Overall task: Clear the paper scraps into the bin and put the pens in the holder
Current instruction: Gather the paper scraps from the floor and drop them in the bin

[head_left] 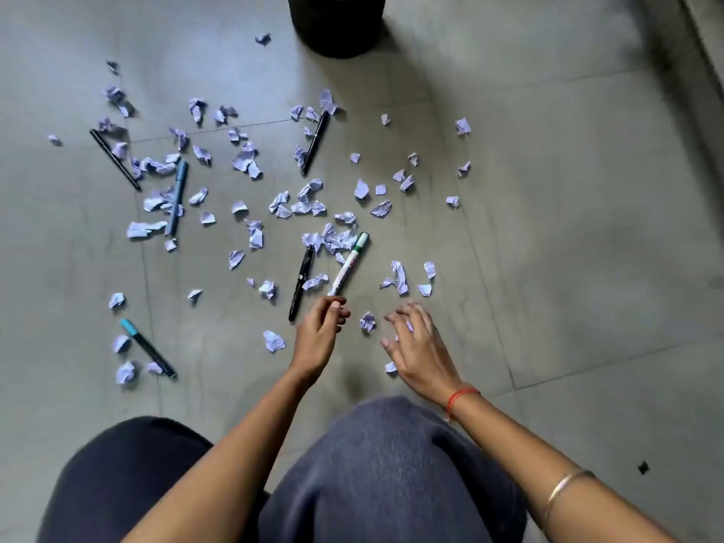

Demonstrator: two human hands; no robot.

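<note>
Paper scraps (245,158), pale lilac and crumpled, lie scattered over a grey tiled floor (568,268), seen from above by a person crouching over it. Nearest the camera are the person's knees, a dark knee (117,476) on the left and a grey-blue knee (391,464) in the middle. Two bare forearms reach forward past them. The right one wears a thin metal bangle (564,491) and, at the wrist, a red thread (462,397). A small dark speck (642,467) sits on the tile to the right.

The left hand (319,331) pinches the near end of a white marker (348,264) between thumb and fingertips. The marker slants away to the right, and its green cap lies among a cluster of scraps. Whether it is lifted off the floor cannot be told. The right hand (417,346) is palm down with fingers spread and bent. It grips nothing that can be seen, though a bit of paper shows beneath its fingers. One lone scrap (367,321) lies between the two hands.

Just left of the marker lies a black pen (301,282). Well to the left is a teal-capped pen (147,348) with scraps beside it. Farther off, a blue-grey pen (177,197) rests among paper, a thin black pen (114,158) lies beyond it, and a far black pen (316,141) points toward the top of the view.

Thin grout lines cross the tiles. At the far edge stands a round black bin (337,21), cut off by the frame and well apart from both hands. A raised ledge (705,41) runs along the far right corner.
</note>
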